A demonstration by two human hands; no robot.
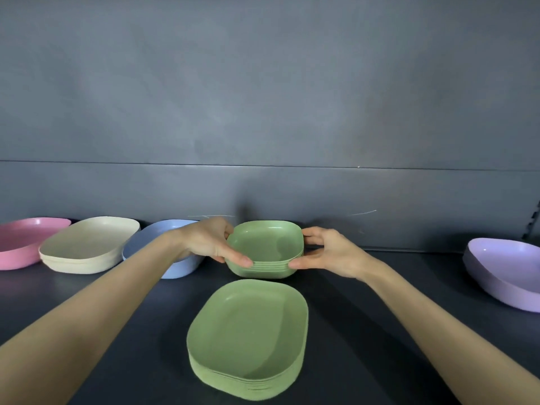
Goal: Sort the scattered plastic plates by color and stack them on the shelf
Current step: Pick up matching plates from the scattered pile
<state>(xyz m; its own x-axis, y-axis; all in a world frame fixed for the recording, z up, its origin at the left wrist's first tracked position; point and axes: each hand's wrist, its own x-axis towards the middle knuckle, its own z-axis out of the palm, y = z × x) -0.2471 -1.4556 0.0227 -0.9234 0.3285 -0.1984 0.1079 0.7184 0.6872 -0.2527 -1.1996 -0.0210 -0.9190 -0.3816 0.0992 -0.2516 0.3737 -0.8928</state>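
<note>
We see the pink stack cut by the picture's left edge, the purple stack cut by the right edge. The left hand and forearm hide much of the blue stack.

Far stack behind near stack; three stacks left, one right

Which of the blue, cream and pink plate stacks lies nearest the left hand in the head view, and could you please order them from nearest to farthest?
From the left hand, which grips the far green stack:
1. Blue stack, just to its left, partly behind the forearm.
2. Cream stack, farther left.
3. Pink stack, at the left edge.
</note>
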